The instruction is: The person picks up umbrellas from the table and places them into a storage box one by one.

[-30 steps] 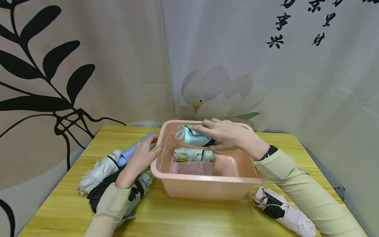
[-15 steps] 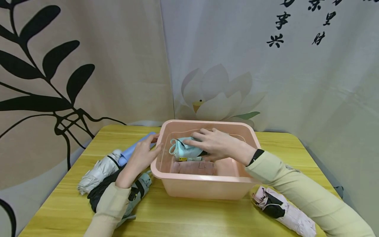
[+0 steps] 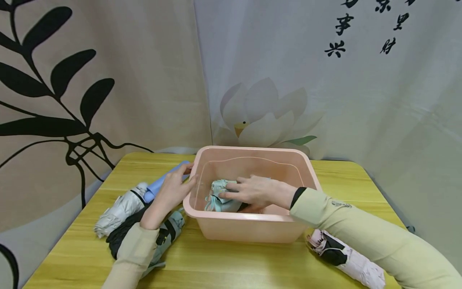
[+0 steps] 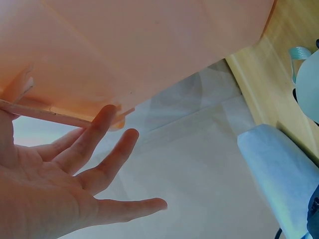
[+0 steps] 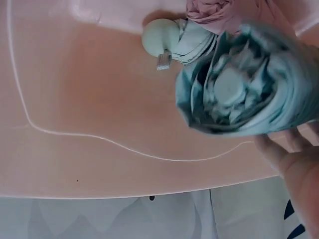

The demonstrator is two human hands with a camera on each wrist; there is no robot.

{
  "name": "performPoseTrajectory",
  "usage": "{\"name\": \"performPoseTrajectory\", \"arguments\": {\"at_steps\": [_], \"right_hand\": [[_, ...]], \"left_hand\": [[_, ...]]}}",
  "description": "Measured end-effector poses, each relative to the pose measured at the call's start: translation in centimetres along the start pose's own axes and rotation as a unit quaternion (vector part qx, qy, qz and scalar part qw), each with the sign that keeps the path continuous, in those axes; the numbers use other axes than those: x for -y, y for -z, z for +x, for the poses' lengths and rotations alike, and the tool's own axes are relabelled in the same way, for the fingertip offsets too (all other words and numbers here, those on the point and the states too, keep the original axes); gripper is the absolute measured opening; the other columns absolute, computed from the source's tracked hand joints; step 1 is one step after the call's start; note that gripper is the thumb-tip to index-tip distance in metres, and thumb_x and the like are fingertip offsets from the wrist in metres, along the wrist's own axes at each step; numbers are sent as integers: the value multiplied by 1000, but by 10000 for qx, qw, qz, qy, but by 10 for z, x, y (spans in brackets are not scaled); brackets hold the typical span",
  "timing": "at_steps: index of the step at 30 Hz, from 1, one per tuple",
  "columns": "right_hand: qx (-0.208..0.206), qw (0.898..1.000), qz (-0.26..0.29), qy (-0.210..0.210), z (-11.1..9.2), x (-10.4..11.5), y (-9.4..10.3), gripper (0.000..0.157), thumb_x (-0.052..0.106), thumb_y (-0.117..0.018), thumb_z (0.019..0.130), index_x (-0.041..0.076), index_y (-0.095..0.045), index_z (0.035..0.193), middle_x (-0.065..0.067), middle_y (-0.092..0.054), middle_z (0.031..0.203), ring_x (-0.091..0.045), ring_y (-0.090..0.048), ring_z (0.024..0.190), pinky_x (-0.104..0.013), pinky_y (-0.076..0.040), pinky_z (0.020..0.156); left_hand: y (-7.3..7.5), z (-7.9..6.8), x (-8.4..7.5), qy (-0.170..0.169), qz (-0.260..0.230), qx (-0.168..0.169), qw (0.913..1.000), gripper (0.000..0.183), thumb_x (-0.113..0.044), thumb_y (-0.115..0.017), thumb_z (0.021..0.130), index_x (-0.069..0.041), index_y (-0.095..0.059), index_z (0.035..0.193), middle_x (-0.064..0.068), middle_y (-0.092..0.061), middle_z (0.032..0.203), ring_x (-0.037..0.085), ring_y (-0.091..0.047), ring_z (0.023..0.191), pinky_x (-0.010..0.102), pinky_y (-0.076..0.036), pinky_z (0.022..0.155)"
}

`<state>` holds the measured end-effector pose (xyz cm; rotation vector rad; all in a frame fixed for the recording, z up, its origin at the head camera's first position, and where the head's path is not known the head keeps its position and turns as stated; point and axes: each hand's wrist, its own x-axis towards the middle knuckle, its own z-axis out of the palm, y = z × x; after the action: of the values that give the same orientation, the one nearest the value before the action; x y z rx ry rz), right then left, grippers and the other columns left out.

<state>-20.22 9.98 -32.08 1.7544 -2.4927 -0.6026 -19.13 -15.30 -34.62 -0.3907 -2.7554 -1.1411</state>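
My right hand (image 3: 260, 194) grips a folded light-blue umbrella (image 3: 224, 204) low inside the pink plastic basin (image 3: 249, 232). Seen end-on in the right wrist view, this umbrella (image 5: 234, 84) shows its rolled cloth and a pale tip. Behind it in the basin lies a folded mint-green umbrella (image 3: 219, 185). A folded dusty-pink umbrella (image 5: 212, 12) is also inside, hidden from the head view by the light-blue one. My left hand (image 3: 172, 192) touches the basin's left rim, its fingers (image 4: 117, 162) spread and fairly straight along the outer wall.
Left of the basin lie folded umbrellas: a blue one (image 3: 159, 186), a silver-grey one (image 3: 120, 212), a black one (image 3: 120, 235) and a grey-green one (image 3: 173, 228). A pale pink umbrella (image 3: 355, 265) lies at the right front, beside my right sleeve. A printed curtain hangs behind the wooden table (image 3: 231, 265).
My right hand has carried the light-blue umbrella down and towards the front of the basin, from above the mint-green one to over the dusty-pink one. My left hand has stayed at the rim.
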Motion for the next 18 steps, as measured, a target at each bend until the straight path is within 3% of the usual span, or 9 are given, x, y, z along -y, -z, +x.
{"name": "performPoseTrajectory", "arguments": {"at_steps": [5,12,18], "right_hand": [[108,9999,36,114,3,1,-2,62,50,-50,88,26,-28,142,2,-43,128,-18,-51,102,-30,-50,62],[492,9986,156,132,9,2,0,66,49,-50,88,26,-23,144,1,-40,133,-20,-50,111,-32,-52,73],[635,9979,-8,117,12,3,-1,67,50,-51,88,27,-22,144,1,-40,134,-20,-50,111,-32,-52,74]], "left_hand": [[1,-1,-1,85,-126,110,9998,44,-30,-50,92,-10,-44,132,17,-55,126,32,-52,118,47,-47,89],[1,-2,-1,79,-141,118,9998,44,-29,-50,92,-11,-44,132,18,-55,126,33,-51,118,47,-47,89],[1,0,1,65,-105,108,9999,45,-29,-50,93,-10,-44,132,18,-55,126,34,-51,118,48,-47,89]]}}
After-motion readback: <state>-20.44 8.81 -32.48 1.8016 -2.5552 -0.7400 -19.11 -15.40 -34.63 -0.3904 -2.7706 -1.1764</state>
